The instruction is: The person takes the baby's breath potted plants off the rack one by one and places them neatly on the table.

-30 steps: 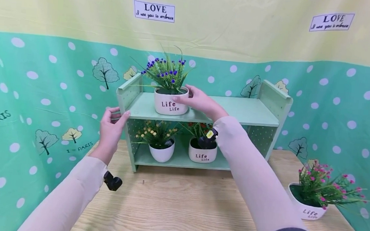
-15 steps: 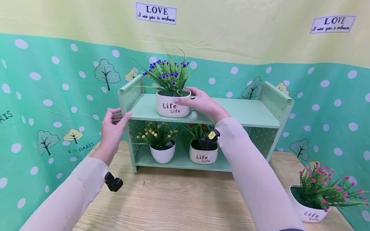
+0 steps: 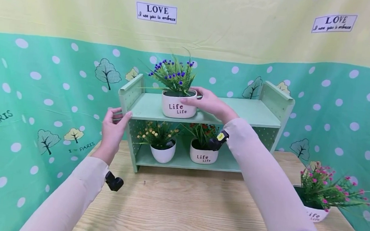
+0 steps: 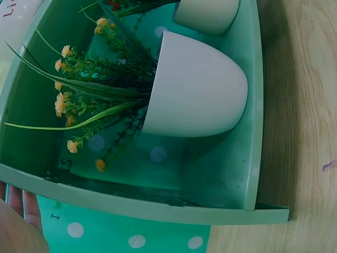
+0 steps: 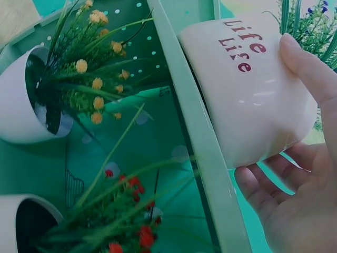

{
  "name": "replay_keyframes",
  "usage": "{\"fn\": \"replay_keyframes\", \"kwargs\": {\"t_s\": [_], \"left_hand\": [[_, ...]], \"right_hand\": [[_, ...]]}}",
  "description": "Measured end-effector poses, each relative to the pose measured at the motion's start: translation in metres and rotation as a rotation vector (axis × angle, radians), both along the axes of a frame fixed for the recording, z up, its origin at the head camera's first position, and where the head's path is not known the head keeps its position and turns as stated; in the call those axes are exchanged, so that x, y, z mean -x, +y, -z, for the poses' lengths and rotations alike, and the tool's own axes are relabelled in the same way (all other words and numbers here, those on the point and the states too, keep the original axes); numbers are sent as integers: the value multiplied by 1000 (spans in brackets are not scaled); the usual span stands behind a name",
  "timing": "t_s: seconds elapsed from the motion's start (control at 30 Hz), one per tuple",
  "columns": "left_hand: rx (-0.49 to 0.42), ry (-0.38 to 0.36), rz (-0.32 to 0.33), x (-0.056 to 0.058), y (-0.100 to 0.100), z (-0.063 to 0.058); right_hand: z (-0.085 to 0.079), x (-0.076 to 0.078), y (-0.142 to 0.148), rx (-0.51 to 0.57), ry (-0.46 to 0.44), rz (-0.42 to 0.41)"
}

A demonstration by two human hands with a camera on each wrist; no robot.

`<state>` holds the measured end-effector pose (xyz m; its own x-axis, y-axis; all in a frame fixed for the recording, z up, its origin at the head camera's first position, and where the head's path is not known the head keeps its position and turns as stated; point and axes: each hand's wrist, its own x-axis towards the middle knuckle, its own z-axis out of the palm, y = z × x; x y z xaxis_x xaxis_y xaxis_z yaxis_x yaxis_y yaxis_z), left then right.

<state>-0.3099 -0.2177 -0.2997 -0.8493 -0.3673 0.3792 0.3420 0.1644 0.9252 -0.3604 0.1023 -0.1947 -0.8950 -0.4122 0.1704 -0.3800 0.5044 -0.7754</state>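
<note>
A white oval flowerpot point(image 3: 179, 107) marked "Life", holding an artificial plant with purple flowers point(image 3: 176, 74), is on the upper tier of a green two-tier shelf point(image 3: 237, 110), left of its middle. My right hand point(image 3: 210, 103) grips the pot's right end, thumb on the front and fingers behind; the right wrist view shows this pot point(image 5: 253, 95) close up. At the shelf's left side panel, my left hand point(image 3: 113, 130) touches the outer face with its fingers, the thumb by the front edge. In the left wrist view only part of the left hand point(image 4: 21, 221) shows.
On the lower tier stand a white pot with yellow flowers point(image 3: 162, 153) and a "Life" pot with red flowers point(image 3: 203, 156). A pink-flowered pot point(image 3: 317, 214) sits at the right of the wooden table point(image 3: 177, 209), partly behind my right sleeve. A patterned curtain point(image 3: 60, 84) surrounds the table.
My right hand and the purple-flowered pot have shifted slightly to the right along the upper tier. My left hand stays at the shelf's left side.
</note>
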Motion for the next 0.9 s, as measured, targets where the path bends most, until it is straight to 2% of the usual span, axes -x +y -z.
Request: {"fn": "replay_keyframes", "kwargs": {"t_s": [0.4,0.9], "left_hand": [[11,-13,4,-2,0,-2],[13,-17,2,-2,0,-1]], "right_hand": [[1,-7,26,-46,21,3],[-9,-27,59,-91,102,31]]}}
